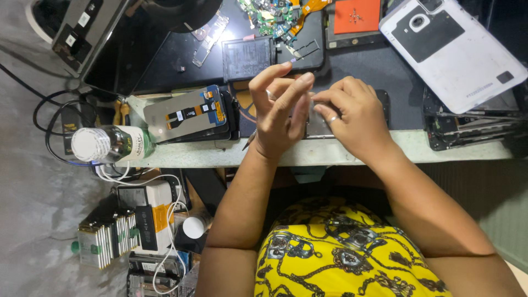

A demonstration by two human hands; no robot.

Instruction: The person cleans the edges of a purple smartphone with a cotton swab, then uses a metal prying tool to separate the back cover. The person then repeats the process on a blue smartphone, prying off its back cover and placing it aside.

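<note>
Working on phone at bench front edge: left hand fingers spread above it, right hand pinching at its top edge. Bottle lies well left.

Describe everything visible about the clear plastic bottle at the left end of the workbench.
The clear plastic bottle lies on its side at the bench's left edge, its white cap pointing left toward the dark cables. A white and green label wraps its middle; the contents cannot be made out. Its base lies close to a stack of phone display panels; contact is unclear. Neither hand touches it: the left hand and right hand are well to its right.
</note>
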